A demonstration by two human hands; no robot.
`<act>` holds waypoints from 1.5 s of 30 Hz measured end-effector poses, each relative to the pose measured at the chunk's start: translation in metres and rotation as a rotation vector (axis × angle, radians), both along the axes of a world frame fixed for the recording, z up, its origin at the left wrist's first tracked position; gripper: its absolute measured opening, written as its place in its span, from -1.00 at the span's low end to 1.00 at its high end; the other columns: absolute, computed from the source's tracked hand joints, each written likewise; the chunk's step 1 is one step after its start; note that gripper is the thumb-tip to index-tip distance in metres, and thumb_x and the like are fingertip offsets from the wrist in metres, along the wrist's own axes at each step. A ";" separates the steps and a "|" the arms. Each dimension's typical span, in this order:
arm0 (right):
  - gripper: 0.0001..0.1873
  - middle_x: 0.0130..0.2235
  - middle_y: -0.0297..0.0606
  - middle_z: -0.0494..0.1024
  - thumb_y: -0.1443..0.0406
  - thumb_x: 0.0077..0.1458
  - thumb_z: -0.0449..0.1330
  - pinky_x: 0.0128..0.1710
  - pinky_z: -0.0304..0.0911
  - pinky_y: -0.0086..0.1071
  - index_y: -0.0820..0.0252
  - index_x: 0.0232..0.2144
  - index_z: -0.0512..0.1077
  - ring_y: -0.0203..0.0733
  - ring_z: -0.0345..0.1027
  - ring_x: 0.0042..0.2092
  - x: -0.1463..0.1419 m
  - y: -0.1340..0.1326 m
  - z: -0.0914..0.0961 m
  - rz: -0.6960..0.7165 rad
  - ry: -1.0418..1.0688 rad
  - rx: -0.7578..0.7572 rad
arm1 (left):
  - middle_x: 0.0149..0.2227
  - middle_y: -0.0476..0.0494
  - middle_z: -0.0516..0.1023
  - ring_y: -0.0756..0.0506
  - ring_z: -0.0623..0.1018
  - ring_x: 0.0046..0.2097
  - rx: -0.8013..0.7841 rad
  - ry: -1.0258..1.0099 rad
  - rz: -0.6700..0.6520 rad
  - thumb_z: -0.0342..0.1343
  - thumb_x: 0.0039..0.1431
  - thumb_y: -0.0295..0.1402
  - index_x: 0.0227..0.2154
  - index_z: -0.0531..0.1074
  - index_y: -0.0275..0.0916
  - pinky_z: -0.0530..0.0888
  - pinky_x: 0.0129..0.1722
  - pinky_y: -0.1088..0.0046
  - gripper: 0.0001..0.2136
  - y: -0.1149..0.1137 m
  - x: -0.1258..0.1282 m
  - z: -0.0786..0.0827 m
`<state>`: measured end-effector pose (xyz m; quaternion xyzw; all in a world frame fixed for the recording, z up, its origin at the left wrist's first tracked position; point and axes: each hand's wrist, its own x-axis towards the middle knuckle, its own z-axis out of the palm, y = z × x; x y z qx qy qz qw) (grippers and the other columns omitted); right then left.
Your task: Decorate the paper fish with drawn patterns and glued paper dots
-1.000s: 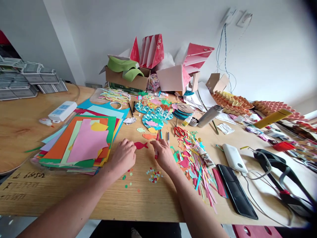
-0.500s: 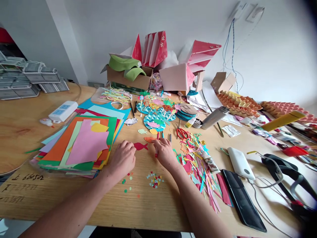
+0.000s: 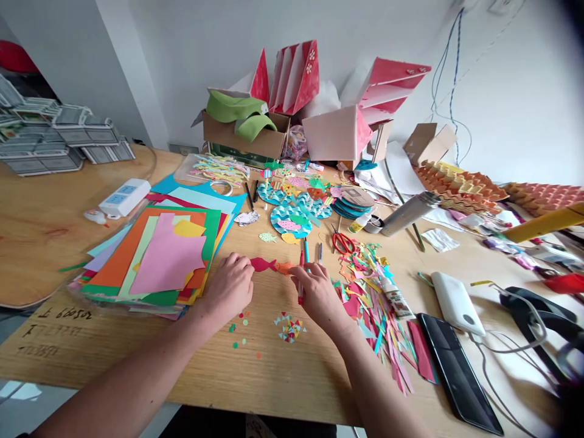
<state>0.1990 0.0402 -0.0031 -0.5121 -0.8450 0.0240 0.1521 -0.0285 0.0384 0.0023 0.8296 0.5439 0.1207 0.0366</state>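
Note:
Curled fingers of my left hand [image 3: 232, 281] press on the head end of a red paper fish [image 3: 263, 264], which lies flat on the table. My right hand [image 3: 317, 293] has a red marker [image 3: 301, 281] between its fingers. Its fingertips also touch an orange paper fish [image 3: 283, 267], whose head meets the red fish's tail. Below lie small paper dots [image 3: 245, 339] and a cluster of tiny paper triangles [image 3: 291, 328]. Above are a yellow paper fish [image 3: 289, 239], a pale green one [image 3: 267, 237] and a blue marker [image 3: 306, 248].
Coloured paper sheets [image 3: 166, 255] are stacked at left. To the right are red-handled scissors [image 3: 343, 243], paper scraps [image 3: 378, 316], a glue bottle [image 3: 396, 298], a phone [image 3: 458, 371] and a power bank [image 3: 456, 304]. Wave-patterned discs [image 3: 278, 222] and a cardboard box [image 3: 246, 140] stand farther back.
The orange fish has come down beside the red fish's tail, with my right hand lower and touching it. My left hand stays on the red fish. The view has shifted slightly.

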 end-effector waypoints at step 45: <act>-0.44 -0.29 -0.19 0.61 0.58 -0.11 0.10 0.05 0.23 -0.11 0.20 -0.02 0.42 0.09 0.26 0.10 -0.007 0.001 -0.006 0.205 0.183 -0.082 | -0.11 -0.20 0.53 -0.18 0.43 0.01 -0.176 -0.157 -0.113 -0.03 0.06 -0.68 -0.18 0.57 -0.25 0.44 0.07 0.24 -0.62 -0.006 0.006 0.003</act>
